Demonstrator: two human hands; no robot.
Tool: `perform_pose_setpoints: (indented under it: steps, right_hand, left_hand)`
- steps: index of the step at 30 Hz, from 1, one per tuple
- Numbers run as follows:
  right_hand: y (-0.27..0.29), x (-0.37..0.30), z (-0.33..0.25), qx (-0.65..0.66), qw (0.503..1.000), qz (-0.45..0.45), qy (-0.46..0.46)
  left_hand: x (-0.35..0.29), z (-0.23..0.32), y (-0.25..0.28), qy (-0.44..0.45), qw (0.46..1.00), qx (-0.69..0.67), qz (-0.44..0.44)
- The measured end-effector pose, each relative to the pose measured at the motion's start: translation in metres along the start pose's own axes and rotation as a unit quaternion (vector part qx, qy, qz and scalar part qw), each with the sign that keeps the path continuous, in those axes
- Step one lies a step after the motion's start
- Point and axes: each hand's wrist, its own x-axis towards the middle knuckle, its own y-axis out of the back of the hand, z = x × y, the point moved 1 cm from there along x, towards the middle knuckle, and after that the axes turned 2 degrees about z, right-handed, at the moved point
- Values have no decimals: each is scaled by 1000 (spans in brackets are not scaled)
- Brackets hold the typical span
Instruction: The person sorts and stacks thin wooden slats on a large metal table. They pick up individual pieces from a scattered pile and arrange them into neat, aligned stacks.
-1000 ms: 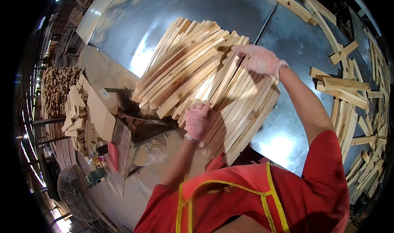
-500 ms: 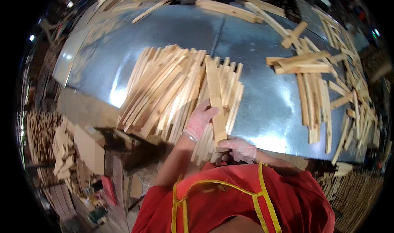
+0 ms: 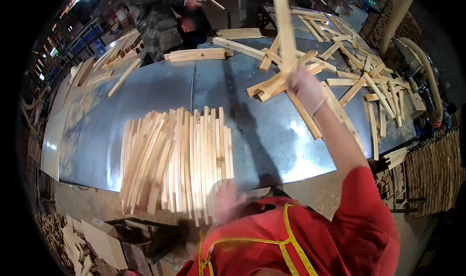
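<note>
My right hand, in a pale pinkish glove, is stretched out to the right side of the metal table. Its fingers are closed round the lower end of a wooden slat, blurred and pointing away from me. Beneath that hand lie several crossed wooden slats. My left hand, gloved too, is close to my body at the near right corner of a row of side-by-side slats. Motion smears its fingers, and whether it touches the slats I cannot tell.
A heap of loose slats covers the table's right part. More slats lie along the far edge of the metal table. Beyond it stands a person in camouflage clothing. Slat stacks stand at the right; a cardboard box is lower left.
My right hand has swung from near my body out to the right with a slat. My left hand has come off the slat it held and drawn back toward me. The view has shifted.
</note>
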Motion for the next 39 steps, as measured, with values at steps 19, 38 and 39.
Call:
perform_pose_setpoints:
  steps: [19, 38, 39]
  right_hand:
    - [-68, 156, 219, 369, 702, 492, -359]
    - [-88, -179, 163, 436, 797, 59, -414]
    - [-88, -184, 162, 436, 796, 70, -413]
  left_hand:
    - [69, 101, -99, 145, 986, 70, -35]
    - [90, 66, -117, 357, 648, -664, -107]
    - [81, 63, -112, 377, 627, -675, -100]
